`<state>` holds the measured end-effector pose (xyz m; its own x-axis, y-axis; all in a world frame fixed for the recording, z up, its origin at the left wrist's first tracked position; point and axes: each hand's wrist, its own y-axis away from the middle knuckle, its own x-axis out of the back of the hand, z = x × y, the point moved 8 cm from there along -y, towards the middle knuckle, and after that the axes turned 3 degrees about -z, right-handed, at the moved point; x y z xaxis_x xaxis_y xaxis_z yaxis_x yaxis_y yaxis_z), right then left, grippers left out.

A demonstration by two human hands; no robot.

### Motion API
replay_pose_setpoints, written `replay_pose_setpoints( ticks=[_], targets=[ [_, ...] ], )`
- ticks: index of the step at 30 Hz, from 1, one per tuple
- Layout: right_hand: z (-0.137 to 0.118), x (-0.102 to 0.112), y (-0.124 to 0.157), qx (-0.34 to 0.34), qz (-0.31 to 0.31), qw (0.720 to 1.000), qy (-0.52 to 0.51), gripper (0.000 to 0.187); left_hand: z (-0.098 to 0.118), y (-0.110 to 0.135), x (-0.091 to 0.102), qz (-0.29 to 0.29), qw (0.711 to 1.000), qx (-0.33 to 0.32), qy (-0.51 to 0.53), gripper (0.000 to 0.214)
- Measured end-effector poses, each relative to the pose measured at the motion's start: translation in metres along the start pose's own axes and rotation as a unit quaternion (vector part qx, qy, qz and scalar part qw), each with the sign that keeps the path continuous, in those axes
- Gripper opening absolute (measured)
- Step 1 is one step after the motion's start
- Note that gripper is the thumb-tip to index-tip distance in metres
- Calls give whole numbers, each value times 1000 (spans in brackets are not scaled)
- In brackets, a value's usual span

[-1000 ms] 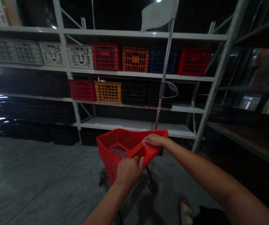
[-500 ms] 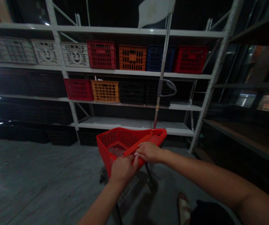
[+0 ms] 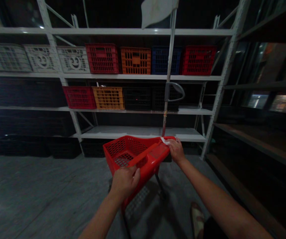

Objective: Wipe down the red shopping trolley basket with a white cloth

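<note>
A small red plastic shopping cart (image 3: 149, 162) stands in front of me, its perforated basket to the left. My left hand (image 3: 125, 179) is closed around the near end of its handle rim. At the far right corner of that rim, my right hand (image 3: 176, 150) presses a white cloth or tissue (image 3: 165, 141) against the red plastic; its fingers are closed over it. Just behind this hand rises a metal pole (image 3: 170, 53) with a grey loop handle (image 3: 175, 92) and a pale flag (image 3: 159, 11) at the top.
A white metal shelf rack (image 3: 143, 77) spans the back, holding red, orange, blue, white and black crates, such as the yellow crate (image 3: 108, 98). Darker shelving (image 3: 259, 142) stands on the right. Below lies a grey concrete floor (image 3: 45, 192), with my sandalled foot (image 3: 197, 220) at the bottom.
My right hand has moved right and away along the rim, from beside my left hand to the far corner. The white cloth now shows under it. My left hand stays on the rim.
</note>
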<state>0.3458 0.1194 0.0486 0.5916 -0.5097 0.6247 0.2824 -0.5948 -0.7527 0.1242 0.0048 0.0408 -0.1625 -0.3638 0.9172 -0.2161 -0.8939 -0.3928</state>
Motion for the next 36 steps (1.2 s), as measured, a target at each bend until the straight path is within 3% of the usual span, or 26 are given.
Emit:
replay_pose_setpoints(
  ticks=[2,4,10,15,20,26,28,31,34,36],
  targets=[
    [29,2,4,-101,49,994,3,41,-2,-2,0,2,1000,1,1,47],
    [32,-1,15,-145,108,982,-48,44,-2,-4,0,9,1000,2,2,46],
    [-42,-31,59,-205,241,920,-232,45,4,-12,0,16,1000,19,-14,46],
    [-102,-47,78,-182,209,926,-254,44,5,-15,-1,21,1000,15,-13,47],
    [-129,-43,86,-158,202,935,-245,43,3,-15,-2,26,1000,6,1,46],
    [-162,-48,95,-68,168,950,-254,45,2,-14,-1,20,1000,2,1,45],
    [-152,-47,94,-57,176,951,-249,46,2,-14,0,18,1000,-2,4,46],
    [-108,-42,90,-106,193,945,-241,45,3,-14,0,14,1000,-4,4,48],
    [-55,-19,90,-190,256,924,-210,45,1,-13,0,19,1000,-6,-2,49],
    [-33,2,91,-226,303,911,-166,45,-1,-11,0,26,1000,-12,-1,49]
  ],
)
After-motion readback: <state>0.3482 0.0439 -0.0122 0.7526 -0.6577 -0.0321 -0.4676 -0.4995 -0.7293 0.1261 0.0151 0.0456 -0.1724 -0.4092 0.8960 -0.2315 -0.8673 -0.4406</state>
